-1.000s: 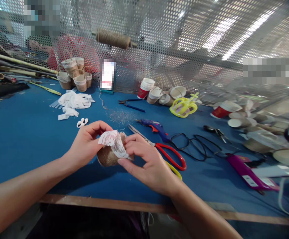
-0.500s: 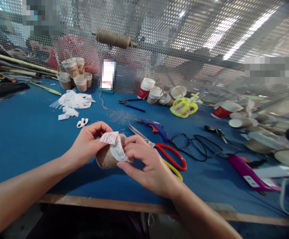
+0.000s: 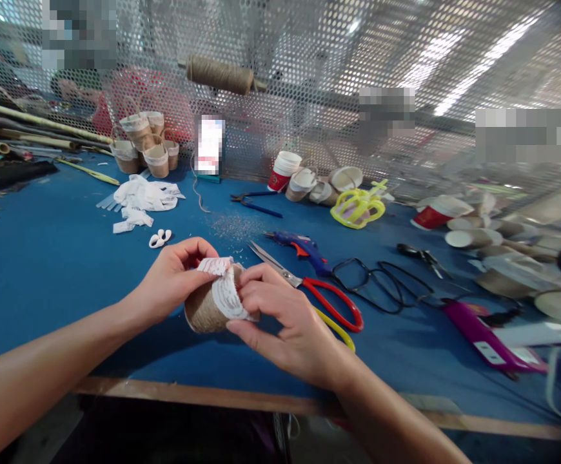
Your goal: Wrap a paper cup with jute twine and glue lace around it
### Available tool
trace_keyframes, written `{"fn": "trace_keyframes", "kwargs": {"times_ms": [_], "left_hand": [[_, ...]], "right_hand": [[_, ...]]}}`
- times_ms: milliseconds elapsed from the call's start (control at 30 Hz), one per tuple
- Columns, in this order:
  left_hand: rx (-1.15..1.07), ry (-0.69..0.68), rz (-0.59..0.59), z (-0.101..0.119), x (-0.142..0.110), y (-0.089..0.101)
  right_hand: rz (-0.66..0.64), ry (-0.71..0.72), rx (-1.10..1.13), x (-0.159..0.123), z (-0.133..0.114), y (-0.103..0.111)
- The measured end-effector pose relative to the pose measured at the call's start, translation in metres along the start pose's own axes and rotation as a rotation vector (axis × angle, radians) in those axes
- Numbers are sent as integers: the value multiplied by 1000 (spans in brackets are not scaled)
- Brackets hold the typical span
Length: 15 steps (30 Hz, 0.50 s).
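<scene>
A cup wrapped in brown twine is held tilted above the blue table, its rim toward the right. White lace ribbon runs around the cup near the rim, and its loose end sticks up to the left. My left hand pinches that ribbon end between thumb and fingers. My right hand grips the cup at its rim, fingertips inside and thumb below. Scissors with red and yellow handles lie just behind my right hand. A blue glue gun rests beyond them.
White lace pieces and a small white ribbon bow lie at left. Behind them stand finished twine baskets. Pliers, red paper cups, a yellow crown shape and a purple power strip are farther right.
The cup has turned slightly in my hands. The ribbon's loose end has moved a little to the right and lies nearer the rim, with my left fingers following it.
</scene>
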<state>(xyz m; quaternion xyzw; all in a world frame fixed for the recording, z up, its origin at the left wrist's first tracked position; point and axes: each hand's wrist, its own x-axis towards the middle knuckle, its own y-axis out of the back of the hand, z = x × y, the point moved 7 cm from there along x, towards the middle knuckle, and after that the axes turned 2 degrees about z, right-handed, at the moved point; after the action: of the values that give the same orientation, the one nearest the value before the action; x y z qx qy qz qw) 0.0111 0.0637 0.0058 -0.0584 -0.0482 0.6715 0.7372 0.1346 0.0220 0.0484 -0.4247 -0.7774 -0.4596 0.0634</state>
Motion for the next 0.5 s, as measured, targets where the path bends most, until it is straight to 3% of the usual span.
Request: {"fn": "trace_keyframes", "kwargs": {"times_ms": [233,500], "left_hand": [[-75,47,-42,-7,0,-2],[-264,138,4,-15,7,4]], "right_hand": [[-8,26,28,1,-2,0],[38,-15,50,1,4,6]]}}
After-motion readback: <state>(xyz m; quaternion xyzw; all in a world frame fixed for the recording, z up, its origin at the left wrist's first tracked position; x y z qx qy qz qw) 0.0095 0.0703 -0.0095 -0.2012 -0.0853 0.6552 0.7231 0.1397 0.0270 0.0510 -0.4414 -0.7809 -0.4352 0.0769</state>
